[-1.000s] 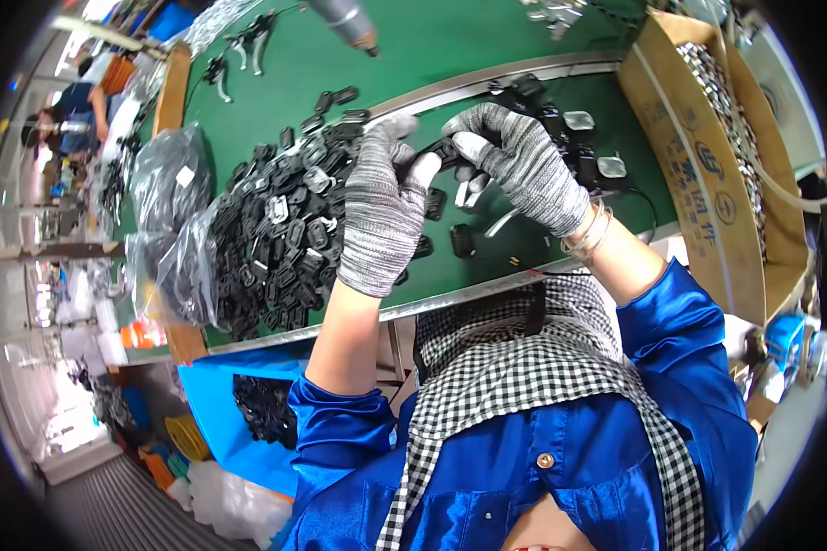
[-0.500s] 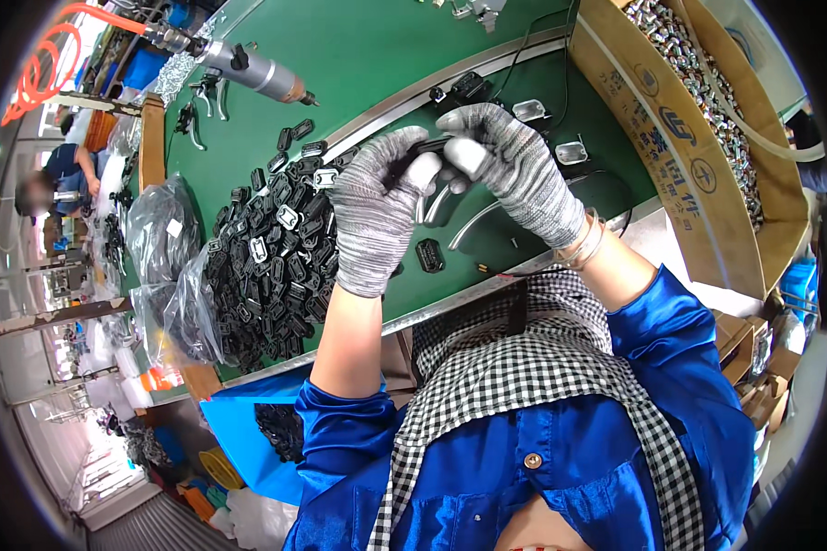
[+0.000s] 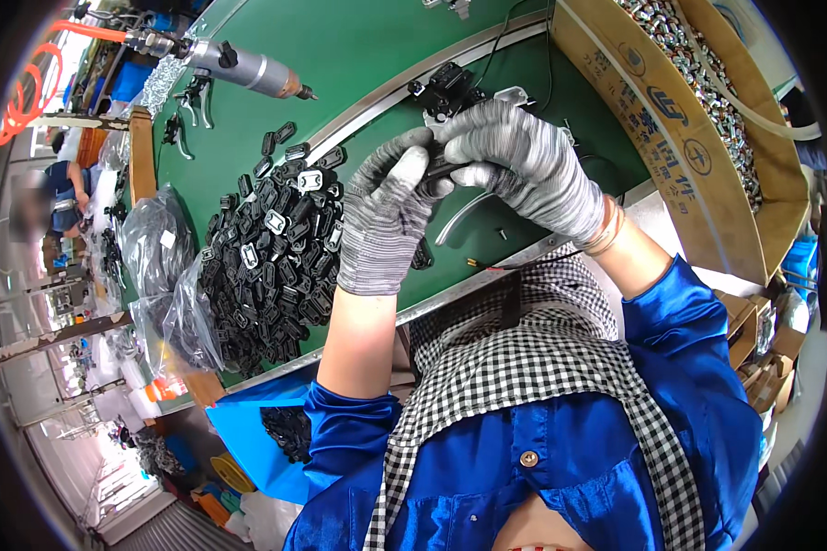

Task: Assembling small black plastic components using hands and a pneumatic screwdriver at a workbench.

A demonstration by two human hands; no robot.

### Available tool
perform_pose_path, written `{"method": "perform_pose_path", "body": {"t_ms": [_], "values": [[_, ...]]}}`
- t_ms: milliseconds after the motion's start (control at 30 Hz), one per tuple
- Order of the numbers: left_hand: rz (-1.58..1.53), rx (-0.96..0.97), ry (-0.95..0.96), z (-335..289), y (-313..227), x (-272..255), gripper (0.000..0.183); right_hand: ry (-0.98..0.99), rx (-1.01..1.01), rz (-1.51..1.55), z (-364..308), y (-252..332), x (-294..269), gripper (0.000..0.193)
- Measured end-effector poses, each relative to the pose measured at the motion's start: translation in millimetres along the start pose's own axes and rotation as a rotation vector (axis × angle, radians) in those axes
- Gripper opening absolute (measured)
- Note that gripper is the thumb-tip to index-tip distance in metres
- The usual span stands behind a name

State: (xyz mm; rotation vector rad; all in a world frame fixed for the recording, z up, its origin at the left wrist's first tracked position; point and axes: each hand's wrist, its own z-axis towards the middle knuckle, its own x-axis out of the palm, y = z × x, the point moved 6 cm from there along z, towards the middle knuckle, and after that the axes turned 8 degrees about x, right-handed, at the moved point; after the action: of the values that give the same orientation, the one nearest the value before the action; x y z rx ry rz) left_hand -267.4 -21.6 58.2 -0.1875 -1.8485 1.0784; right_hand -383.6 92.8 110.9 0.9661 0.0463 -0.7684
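Both my hands, in grey striped gloves with pale fingertips, meet above the green bench. A small dark black part [image 3: 441,169] sits between them, mostly covered by fingers. My left hand [image 3: 384,216] pinches its left end between thumb and forefinger. Over the other end, my right hand [image 3: 528,170] has its thumb and curled fingers closed. A curved silver lever [image 3: 464,219] lies under my right hand. Left of my left hand spreads a large heap of black oval plastic parts [image 3: 280,266], several with pale faces showing.
An air screwdriver [image 3: 248,69] hangs at upper left on an orange coiled hose. A cardboard box [image 3: 671,138] of small metal pieces stands at right. Black parts [image 3: 450,87] lie beyond my hands, by a metal rail [image 3: 386,106]. Clear plastic bags [image 3: 161,239] rest at the left edge.
My right hand has shifted slightly right and down, its fingers curling further over the black part. My left hand stays on the part. The whole view has swung slightly.
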Motion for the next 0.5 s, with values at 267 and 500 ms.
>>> {"method": "perform_pose_path", "body": {"t_ms": [267, 500], "values": [[0.587, 0.394, 0.052, -2, -8, 29, 0.020, 0.016, 0.926, 0.618, -23, -28, -17, 0.036], [0.676, 0.417, 0.091, 3, 1, 38, 0.020, 0.031, 0.882, 0.410, -15, -33, -17, 0.024]]}}
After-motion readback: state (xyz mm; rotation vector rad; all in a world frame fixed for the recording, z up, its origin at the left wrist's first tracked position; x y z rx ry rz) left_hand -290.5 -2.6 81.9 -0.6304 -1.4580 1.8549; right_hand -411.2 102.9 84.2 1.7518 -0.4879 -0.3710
